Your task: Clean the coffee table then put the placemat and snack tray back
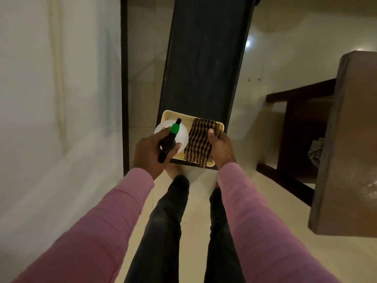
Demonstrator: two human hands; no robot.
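Note:
A pale yellow tray (174, 116) lies at the near end of a long dark table (206, 58). On the tray stands a white spray bottle (182, 134) with a black trigger head and a green collar. My left hand (150, 153) grips the bottle's trigger head. Beside the bottle on the tray lies a folded brown-and-black striped cloth (199, 139). My right hand (221, 147) holds the cloth's right edge, thumb on top.
A white wall (51, 99) runs along the left, with a dark vertical frame (124, 88) between it and the table. A brown wooden table or chair (346, 139) stands at the right. My legs in dark trousers stand on the cream tile floor (199, 201) below.

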